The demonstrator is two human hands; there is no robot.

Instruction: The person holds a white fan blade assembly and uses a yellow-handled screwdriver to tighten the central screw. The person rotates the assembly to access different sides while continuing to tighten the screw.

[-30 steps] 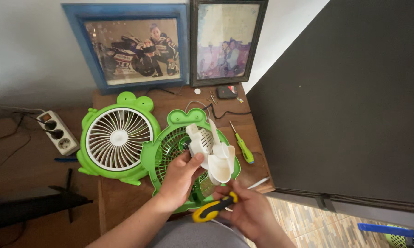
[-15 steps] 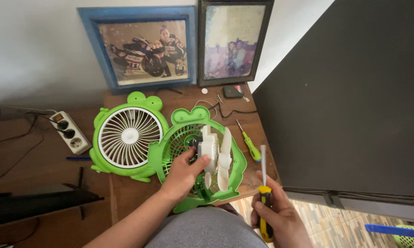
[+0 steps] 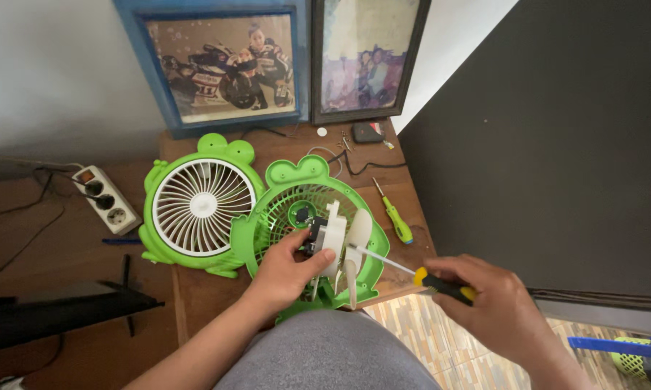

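My left hand grips a white fan blade unit with a dark motor, held on edge over the green frog-shaped rear fan housing. A yellow-and-black screwdriver is in my right hand, its metal tip pointing left at the blade unit. The green front cover with a white grille lies flat to the left on the wooden table.
A smaller green screwdriver lies right of the housing. A white power strip sits at left. Two framed pictures lean on the wall behind. A dark panel fills the right. Small parts and a cable lie at the back.
My right hand swung the screwdriver from upright to pointing left at the blade unit. My left hand lowered the blade unit a little toward the housing.
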